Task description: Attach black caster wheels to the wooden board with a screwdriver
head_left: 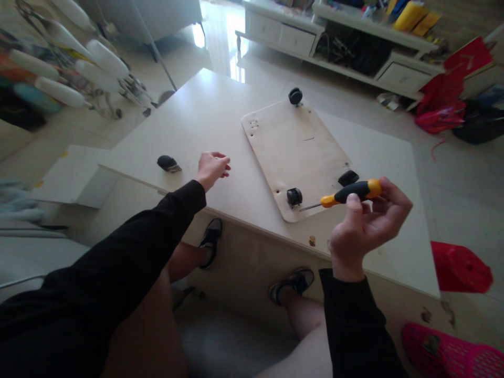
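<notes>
My right hand (368, 223) grips a yellow-and-black screwdriver (352, 192), its shaft pointing left over the near corner of a pale wooden board (289, 152). Black caster wheels stand at three corners of that board: a far caster (295, 96), a near caster (294, 197) by the screwdriver tip, and a right caster (348, 178) partly behind the handle. Small holes show at the board's left corner. To the left of the board, my left hand (213, 169) hovers over the table with fingers pinched; what they hold, if anything, is too small to name. A loose caster (168, 164) lies left of it.
The white table (205, 115) carries the board, with a small brown mark or piece (312, 240) at its front edge. A white TV cabinet (283, 39) stands beyond. On the right are a red stool-like object (460, 268) and a pink basket (452, 349). My feet are below the table edge.
</notes>
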The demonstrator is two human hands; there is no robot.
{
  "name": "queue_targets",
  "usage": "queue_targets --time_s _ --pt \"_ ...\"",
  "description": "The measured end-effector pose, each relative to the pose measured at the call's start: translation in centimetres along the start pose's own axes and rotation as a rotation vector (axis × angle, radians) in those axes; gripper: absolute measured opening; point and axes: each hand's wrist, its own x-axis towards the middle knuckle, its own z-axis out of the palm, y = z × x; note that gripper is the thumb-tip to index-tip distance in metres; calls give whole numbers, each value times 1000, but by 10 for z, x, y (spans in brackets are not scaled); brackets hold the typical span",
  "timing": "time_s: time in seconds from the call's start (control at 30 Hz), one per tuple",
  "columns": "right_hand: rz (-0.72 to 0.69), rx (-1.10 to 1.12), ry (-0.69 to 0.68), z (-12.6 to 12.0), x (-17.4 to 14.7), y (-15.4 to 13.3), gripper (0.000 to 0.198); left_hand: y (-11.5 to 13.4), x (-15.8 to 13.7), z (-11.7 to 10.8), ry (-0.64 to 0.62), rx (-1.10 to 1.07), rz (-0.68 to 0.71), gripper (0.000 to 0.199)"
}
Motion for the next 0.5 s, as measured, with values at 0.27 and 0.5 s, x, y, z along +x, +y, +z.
queue_targets --time_s 0.27,0.5 --pt "-7 60 219 -4 16 9 48 19 -82 59 -764 99 181 69" --pt "-43 27 291 -14 25 31 54 15 -98 79 -890 121 185 70"
